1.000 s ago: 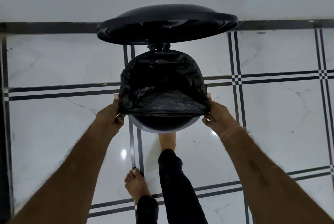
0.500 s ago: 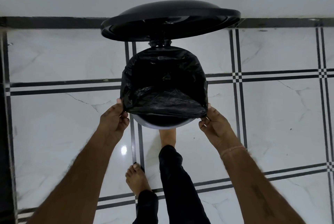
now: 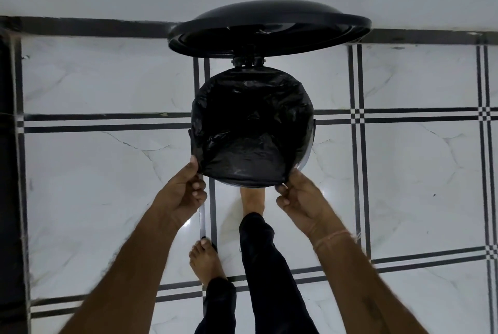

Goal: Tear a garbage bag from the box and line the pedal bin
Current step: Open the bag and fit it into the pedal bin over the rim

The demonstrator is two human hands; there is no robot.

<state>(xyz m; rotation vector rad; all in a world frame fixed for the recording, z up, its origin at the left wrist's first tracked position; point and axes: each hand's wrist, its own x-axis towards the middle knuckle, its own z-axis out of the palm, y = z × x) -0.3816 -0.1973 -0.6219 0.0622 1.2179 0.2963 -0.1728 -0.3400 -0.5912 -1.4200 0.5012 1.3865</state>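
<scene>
The pedal bin (image 3: 248, 61) stands on the tiled floor (image 3: 404, 172) with its lid (image 3: 269, 29) raised at the far side. The black garbage bag (image 3: 250, 139) sits inside it, its mouth spread over the rim all the way round. The left hand (image 3: 186, 193) pinches the bag's near-left edge, with the thumb on top of the plastic and the curled fingers (image 3: 199, 185) beneath it. The right hand (image 3: 301, 199) pinches the near-right edge between its thumb and bent fingers, just beside the rim. The stretch of bag between the two hands lies taut along the bin's near edge. A bare foot (image 3: 252, 200) reaches under the near side of the bin, and the other foot (image 3: 204, 261) stands nearer, to the left.
</scene>
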